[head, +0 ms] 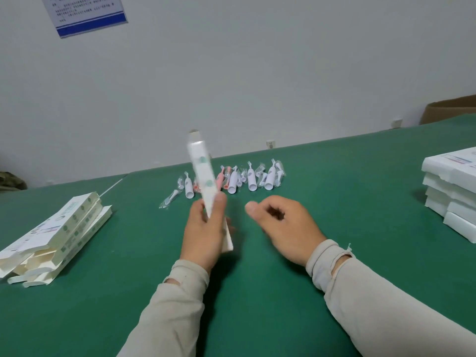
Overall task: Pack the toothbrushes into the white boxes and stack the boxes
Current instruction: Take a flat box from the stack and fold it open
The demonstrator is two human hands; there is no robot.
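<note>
My left hand [203, 230] grips a long white box [203, 176] near its lower end and holds it almost upright above the green table [347, 189]; the box is blurred. My right hand [283, 225] hovers just to the right of it with curled fingers and holds nothing. Behind both hands lies a row of white and pink toothbrushes [233, 180] with brush heads in clear wrappers. A pile of flat unfolded boxes [54, 233] lies at the left. A stack of several closed white boxes [453, 189] stands at the right edge.
A white wall with a blue-edged notice [85, 14] rises behind the table. A brown cardboard carton [448, 109] stands at the far right. Two wall sockets [270, 144] sit just above the table's back edge.
</note>
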